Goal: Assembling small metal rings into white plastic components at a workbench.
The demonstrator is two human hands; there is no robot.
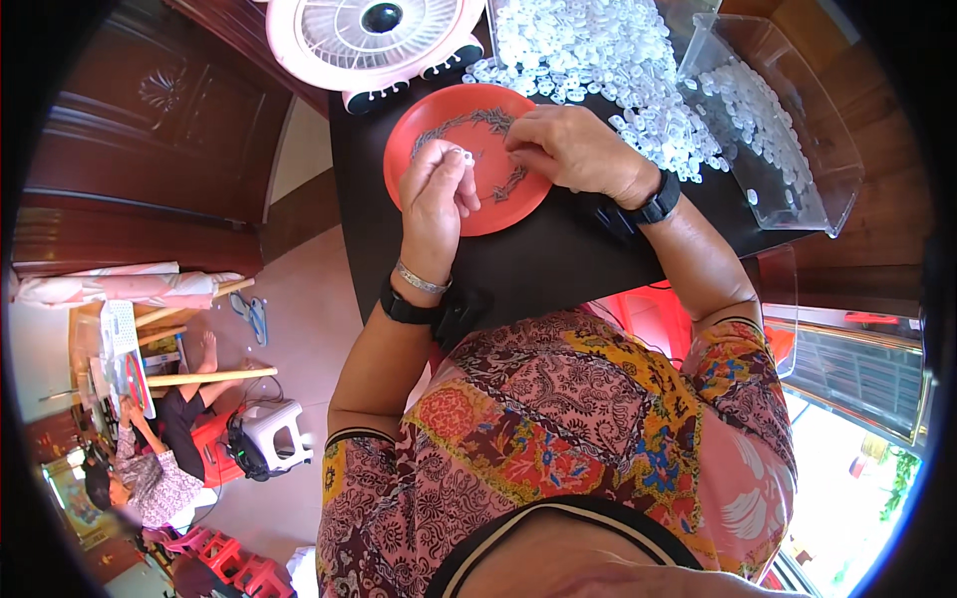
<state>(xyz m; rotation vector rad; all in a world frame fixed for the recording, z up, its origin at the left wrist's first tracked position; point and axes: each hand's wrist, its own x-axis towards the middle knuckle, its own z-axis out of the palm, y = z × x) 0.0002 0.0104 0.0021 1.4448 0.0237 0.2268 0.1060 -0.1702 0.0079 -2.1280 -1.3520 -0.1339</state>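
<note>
A round red plate (477,221) lies on a dark table, with many small grey screw-like pieces (510,185) strewn in a ring on it. Over the plate's left side, my left hand (435,191) pinches a small white plastic piece (465,156) between thumb and finger. My right hand (570,149) hovers at the right side of the plate, fingertips drawn together near the grey pieces. What those fingertips hold, if anything, is hidden. Past my right hand spreads a big heap of small clear-white plastic pieces (588,45).
A clear plastic bin (832,189) with more white pieces stands at the table's right edge. A pink fan (379,85) sits at the far left of the dark table (399,284). Off to the left, another person (169,468) sits near a white stool (279,439).
</note>
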